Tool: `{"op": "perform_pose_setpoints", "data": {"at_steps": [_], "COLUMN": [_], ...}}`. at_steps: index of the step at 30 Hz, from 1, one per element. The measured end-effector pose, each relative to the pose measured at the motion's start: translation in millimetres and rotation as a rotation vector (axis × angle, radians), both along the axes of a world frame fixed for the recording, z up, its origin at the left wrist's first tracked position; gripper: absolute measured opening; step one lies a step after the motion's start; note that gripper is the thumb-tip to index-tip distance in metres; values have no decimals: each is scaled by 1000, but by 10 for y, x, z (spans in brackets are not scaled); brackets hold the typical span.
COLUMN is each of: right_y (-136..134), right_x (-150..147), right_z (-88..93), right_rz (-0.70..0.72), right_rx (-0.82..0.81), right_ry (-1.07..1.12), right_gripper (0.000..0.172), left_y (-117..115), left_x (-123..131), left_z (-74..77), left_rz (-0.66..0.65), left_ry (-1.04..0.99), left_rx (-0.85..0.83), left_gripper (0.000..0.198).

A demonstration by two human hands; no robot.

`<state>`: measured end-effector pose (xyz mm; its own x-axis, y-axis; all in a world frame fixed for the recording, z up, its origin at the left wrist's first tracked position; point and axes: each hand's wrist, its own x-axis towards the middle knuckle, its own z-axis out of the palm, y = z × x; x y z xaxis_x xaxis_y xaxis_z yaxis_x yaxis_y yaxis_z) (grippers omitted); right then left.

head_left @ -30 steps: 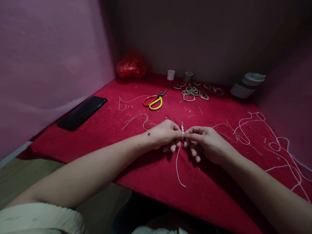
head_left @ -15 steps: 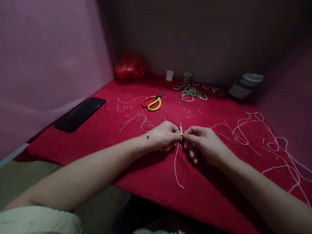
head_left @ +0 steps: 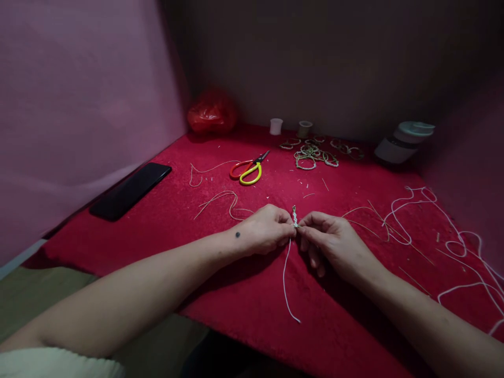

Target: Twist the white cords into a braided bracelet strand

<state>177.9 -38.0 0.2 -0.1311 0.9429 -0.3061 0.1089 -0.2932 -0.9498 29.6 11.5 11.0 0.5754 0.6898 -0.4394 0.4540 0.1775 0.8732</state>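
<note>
Between my two hands a short braided cord (head_left: 295,216), white with some green, stands up from my fingertips. My left hand (head_left: 270,229) pinches its lower end from the left. From the right, my right hand (head_left: 333,239) pinches at the same spot, thumb and forefinger closed on the cord. A loose white cord tail (head_left: 285,281) hangs down from the pinch and lies on the red cloth. Thin tan cords (head_left: 232,202) run out to the left of my left hand, and more tan cord (head_left: 356,208) lies beyond my right hand.
Scissors (head_left: 251,170) with red and yellow handles lie ahead. Behind them are a red plastic bag (head_left: 212,113), a white spool (head_left: 276,126), a green spool (head_left: 304,129) and several braided rings (head_left: 307,161). A phone (head_left: 132,190) lies left; a lidded container (head_left: 403,143) and loose white cord (head_left: 457,231) right.
The whole view has shifted slightly, so things sit a little lower in the picture. Both hands still pinch the braided cord at nearly the same place.
</note>
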Motion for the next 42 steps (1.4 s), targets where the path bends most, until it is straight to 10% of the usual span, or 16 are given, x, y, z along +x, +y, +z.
{"op": "perform_pose_setpoints", "data": {"at_steps": [42], "right_y": [9], "right_x": [-37], "right_z": [46], "right_rz": [-4], "right_rx": [-34], "right_ry": [-121], "right_gripper": [17], "left_y": [-29], "left_x": [-63], "left_z": [27], "left_rz": [-80], "left_ry": [34], "left_rx": [120], "left_gripper": [19]}}
